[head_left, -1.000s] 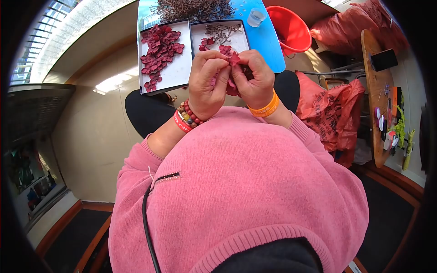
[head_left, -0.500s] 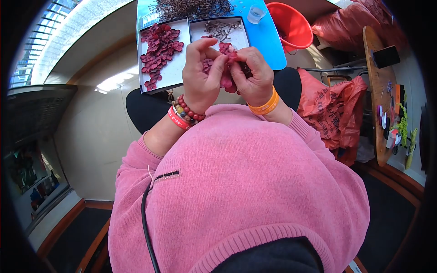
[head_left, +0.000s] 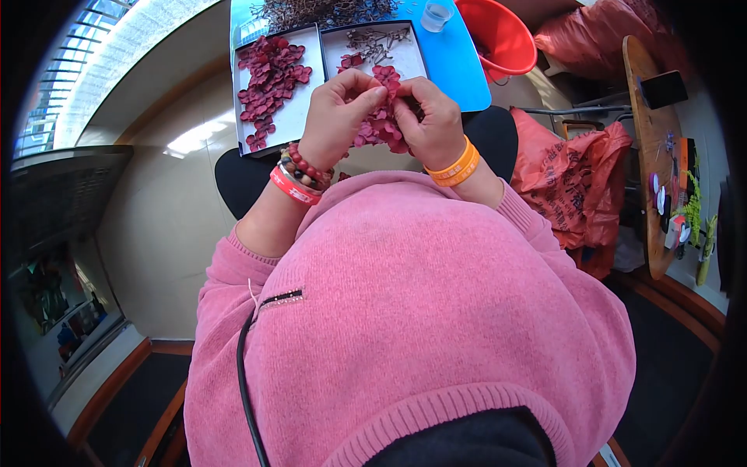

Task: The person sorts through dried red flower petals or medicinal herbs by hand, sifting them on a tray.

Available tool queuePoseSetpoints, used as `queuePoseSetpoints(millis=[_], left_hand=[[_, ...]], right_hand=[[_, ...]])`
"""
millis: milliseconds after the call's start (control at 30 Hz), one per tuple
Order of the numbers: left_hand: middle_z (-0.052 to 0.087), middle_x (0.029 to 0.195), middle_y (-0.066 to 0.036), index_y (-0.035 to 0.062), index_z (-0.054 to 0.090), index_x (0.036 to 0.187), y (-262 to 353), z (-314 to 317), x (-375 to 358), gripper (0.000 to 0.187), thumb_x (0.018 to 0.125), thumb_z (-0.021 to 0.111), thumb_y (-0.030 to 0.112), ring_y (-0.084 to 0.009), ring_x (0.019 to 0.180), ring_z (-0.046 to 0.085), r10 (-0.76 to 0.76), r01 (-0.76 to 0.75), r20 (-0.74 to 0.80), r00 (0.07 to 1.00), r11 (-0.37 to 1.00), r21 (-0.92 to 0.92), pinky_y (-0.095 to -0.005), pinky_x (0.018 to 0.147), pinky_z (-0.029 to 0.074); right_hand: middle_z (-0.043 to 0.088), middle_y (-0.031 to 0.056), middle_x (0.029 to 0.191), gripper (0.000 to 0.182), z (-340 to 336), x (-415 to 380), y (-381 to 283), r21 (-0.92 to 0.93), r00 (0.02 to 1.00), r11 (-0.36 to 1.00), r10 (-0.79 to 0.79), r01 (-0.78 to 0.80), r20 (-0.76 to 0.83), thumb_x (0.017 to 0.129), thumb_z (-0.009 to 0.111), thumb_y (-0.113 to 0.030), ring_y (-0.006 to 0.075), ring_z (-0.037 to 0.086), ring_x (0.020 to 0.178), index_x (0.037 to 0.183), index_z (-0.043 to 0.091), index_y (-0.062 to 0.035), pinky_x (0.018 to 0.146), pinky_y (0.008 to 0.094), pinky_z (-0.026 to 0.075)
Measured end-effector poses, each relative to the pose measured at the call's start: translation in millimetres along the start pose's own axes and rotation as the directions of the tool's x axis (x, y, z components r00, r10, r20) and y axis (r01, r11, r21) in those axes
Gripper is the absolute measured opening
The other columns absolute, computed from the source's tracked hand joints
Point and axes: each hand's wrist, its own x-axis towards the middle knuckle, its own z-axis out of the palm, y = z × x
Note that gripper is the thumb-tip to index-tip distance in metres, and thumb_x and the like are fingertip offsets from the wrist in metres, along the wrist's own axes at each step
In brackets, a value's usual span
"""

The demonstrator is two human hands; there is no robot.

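Note:
Between my two hands is a cluster of dark-pink, hydrangea-like flowers (head_left: 379, 130), held above the near edge of the trays. My left hand (head_left: 336, 117) pinches thumb and forefinger together at the cluster's upper left side. On the other side, my right hand (head_left: 433, 128) grips the cluster with bent fingers; the exact contact point is partly hidden. Loose flower heads of the same colour (head_left: 268, 86) lie heaped in the left white tray (head_left: 302, 113). The right white tray (head_left: 398, 58) contains brown twiggy stems (head_left: 373, 40), with a few flower heads near my fingers.
A blue table (head_left: 459, 74) carries the trays, a pile of brown stems (head_left: 327, 12) and a clear plastic cup (head_left: 436, 17). To its right stands a red bucket (head_left: 498, 39). Red plastic bags (head_left: 572, 179) and a wooden board with a phone (head_left: 663, 90) are further right.
My left hand has moved slightly left and turned, its fingers now pinched at the cluster. More of the flower cluster shows between the hands. My right hand has shifted slightly.

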Motion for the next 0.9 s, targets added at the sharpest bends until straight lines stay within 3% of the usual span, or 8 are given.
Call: queuePoseSetpoints(millis=[67,167,267,467,633,833,900], left_hand=[[0.061,0.083,0.0,0.0033,0.062,0.092,-3,-6,3,0.011,0.085,0.062,0.012,-0.0063,0.075,0.056,-0.123,0.13,0.056,0.991,0.981,-0.147,-0.0211,0.072,0.045],[0.06,0.082,-0.001,0.0035,0.061,0.093,-10,-14,5,0.012,0.087,0.06,0.014,-0.0084,0.074,0.056,-0.266,0.285,0.118,0.957,0.938,-0.199,-0.0239,0.072,0.045],[0.06,0.074,-0.001,0.004,0.063,0.085,-24,-18,7,0.011,0.084,0.063,0.015,-0.0114,0.064,0.058,-0.347,0.396,0.197,0.917,0.852,-0.344,-0.0216,0.06,0.044],[0.059,0.071,-0.002,0.006,0.062,0.083,-38,-23,5,0.013,0.087,0.059,0.018,-0.0133,0.062,0.057,-0.371,0.435,0.241,0.897,0.834,-0.338,-0.025,0.06,0.044],[0.06,0.08,-0.002,0.0064,0.061,0.087,-42,-18,-1,0.013,0.088,0.056,0.019,-0.0127,0.072,0.057,-0.37,0.444,0.245,0.896,0.761,-0.473,-0.0309,0.07,0.046],[0.059,0.087,0.0,0.0078,0.061,0.093,-50,-17,-3,0.014,0.09,0.054,0.02,-0.0116,0.079,0.055,-0.356,0.453,0.279,0.892,0.708,-0.542,-0.0341,0.078,0.046],[0.059,0.086,0.0,0.0079,0.061,0.094,-50,-17,-3,0.014,0.09,0.055,0.02,-0.0116,0.08,0.055,-0.371,0.475,0.296,0.88,0.69,-0.546,-0.0352,0.08,0.046]], right_hand=[[0.057,0.0143,0.078,0.011,0,1,1,-0.025,0.999,0.999,-0.026,0.026,0.028,0.075,0.059,0.002,0.0309,0.059,0.07,0.085,0.055,-0.0009,0.062,0.0349,0.049],[0.057,0.0142,0.077,0.009,-1,2,5,-0.09,0.99,0.989,-0.107,0.115,0.088,0.076,0.06,0.0,0.0317,0.059,0.069,0.083,0.055,-0.0011,0.061,0.0356,0.049],[0.057,0.014,0.076,0.008,0,1,5,-0.117,0.988,0.987,-0.1,0.114,0.12,0.076,0.061,-0.001,0.0318,0.058,0.069,0.082,0.056,-0.0014,0.06,0.0361,0.049],[0.058,0.0139,0.075,0.007,3,-2,6,-0.163,0.98,0.983,-0.048,0.08,0.193,0.076,0.063,-0.002,0.0308,0.059,0.067,0.08,0.057,-0.001,0.059,0.0349,0.049],[0.061,0.0124,0.074,0.008,6,-1,8,-0.195,0.974,0.978,-0.034,0.078,0.222,0.075,0.066,-0.002,0.0256,0.061,0.064,0.081,0.061,0.0004,0.058,0.0303,0.048],[0.065,0.0096,0.074,0.009,6,0,0,-0.06,0.925,0.957,0.291,-0.285,0.245,0.077,0.066,-0.004,0.014,0.062,0.064,0.084,0.062,0.0011,0.058,0.0256,0.049],[0.064,0.009,0.074,0.009,6,0,1,-0.07,0.93,0.961,0.277,-0.269,0.241,0.077,0.067,-0.004,0.0133,0.061,0.064,0.083,0.062,0.0012,0.057,0.0253,0.049]])
